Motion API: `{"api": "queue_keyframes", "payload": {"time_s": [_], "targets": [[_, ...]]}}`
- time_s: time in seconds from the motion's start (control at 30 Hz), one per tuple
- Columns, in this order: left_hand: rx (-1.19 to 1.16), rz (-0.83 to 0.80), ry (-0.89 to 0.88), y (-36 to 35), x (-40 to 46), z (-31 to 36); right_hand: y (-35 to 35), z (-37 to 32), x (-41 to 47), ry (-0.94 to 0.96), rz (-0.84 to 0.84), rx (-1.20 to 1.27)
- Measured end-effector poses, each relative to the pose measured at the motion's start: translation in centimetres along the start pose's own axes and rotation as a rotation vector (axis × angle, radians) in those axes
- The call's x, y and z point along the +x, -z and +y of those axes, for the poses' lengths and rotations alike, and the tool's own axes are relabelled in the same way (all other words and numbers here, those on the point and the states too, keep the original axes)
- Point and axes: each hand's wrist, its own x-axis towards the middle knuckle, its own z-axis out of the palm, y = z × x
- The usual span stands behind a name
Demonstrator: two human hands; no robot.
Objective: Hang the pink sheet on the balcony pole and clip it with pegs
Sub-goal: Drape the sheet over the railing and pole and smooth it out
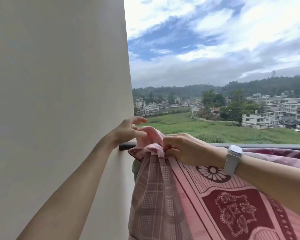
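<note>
The pink sheet (189, 196), patterned with dark red flowers and checks, hangs over the dark balcony pole (126, 146), whose end meets the wall. Its bunched top edge sticks up above the pole. My left hand (128, 130) is at that bunched edge, thumb and a finger touching the fabric, the other fingers spread. My right hand (178, 149), with a white watch on its wrist, pinches the gathered fabric at the pole. No peg is visible.
A plain white wall (59, 101) fills the left side, right next to the pole's end. A dark red blanket (275, 153) lies over the pole at the right. Beyond the railing (267, 145) are fields, buildings and sky.
</note>
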Motion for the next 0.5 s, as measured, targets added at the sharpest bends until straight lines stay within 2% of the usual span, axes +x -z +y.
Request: {"api": "queue_keyframes", "payload": {"time_s": [0.13,0.17,0.27,0.33,0.37,0.5], "targets": [[0.024,0.383,-0.291,-2.2,-3.2,1.0,0.9,1.4,2.4,-0.136,0.178,-0.013],[0.047,0.434,-0.36,-3.0,-3.9,1.4,1.5,1.9,3.3,-0.174,0.224,-0.029],[0.365,0.404,-0.432,-5.3,-5.1,2.0,3.8,3.6,5.9,-0.293,0.39,-0.072],[0.56,0.336,-0.331,-6.5,-4.7,2.1,5.0,4.8,7.0,-0.361,0.485,-0.09],[0.568,0.321,-0.284,-6.8,-4.1,2.1,5.2,5.4,7.4,-0.386,0.506,-0.101],[0.345,0.387,-0.251,-6.1,-0.9,2.0,4.5,7.7,7.3,-0.437,0.464,-0.176]]}}
